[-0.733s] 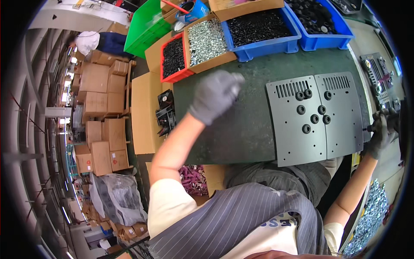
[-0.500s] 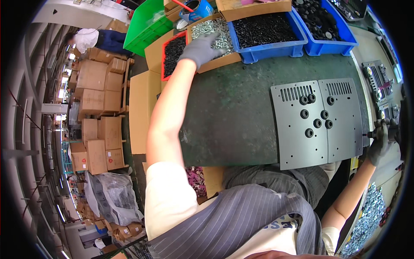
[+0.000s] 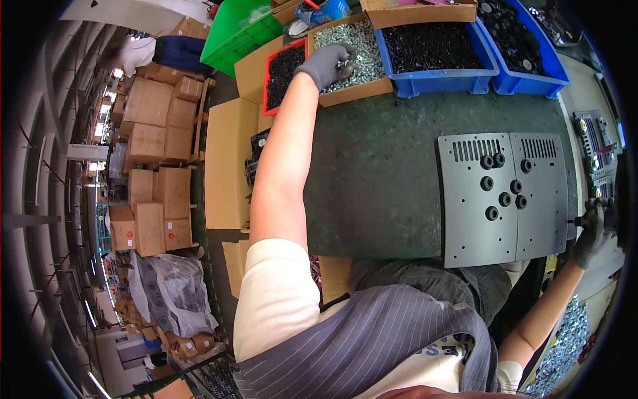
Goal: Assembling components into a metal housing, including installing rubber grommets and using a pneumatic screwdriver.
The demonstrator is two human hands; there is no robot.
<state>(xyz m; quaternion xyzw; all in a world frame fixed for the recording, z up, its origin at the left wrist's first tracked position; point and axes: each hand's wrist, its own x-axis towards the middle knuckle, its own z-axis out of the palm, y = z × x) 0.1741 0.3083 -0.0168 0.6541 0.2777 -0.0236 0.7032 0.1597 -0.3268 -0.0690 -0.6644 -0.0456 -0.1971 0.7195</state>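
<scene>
My left hand [image 3: 327, 66], in a grey glove, is in the cardboard box of small silver screws [image 3: 365, 50]. Its fingers are curled closed, with shiny screws at the fingertips. Far to the right, my gloved right hand [image 3: 589, 236] is wrapped round a dark power driver [image 3: 606, 211], whose body is partly lost in the dark rim; its short tip points left. Between the hands, two grey slotted metal plates [image 3: 475, 233] lie side by side on the green table [image 3: 372, 179]. Several black rubber rings [image 3: 505, 199] rest on the plates.
Left of the screw box stands a red bin [image 3: 268, 80] of black screws. Blue bins [image 3: 442, 85] of black parts are to its right. Behind are a green crate [image 3: 242, 40] and a blue can [image 3: 325, 12]. Stacked cartons [image 3: 149, 143] and a standing person [image 3: 166, 54] are at far left.
My left hand's fingers, spread over the silver screws before, are now curled in with screws at the tips. The whole view has shifted, so things sit further right. My right hand stays on the driver.
</scene>
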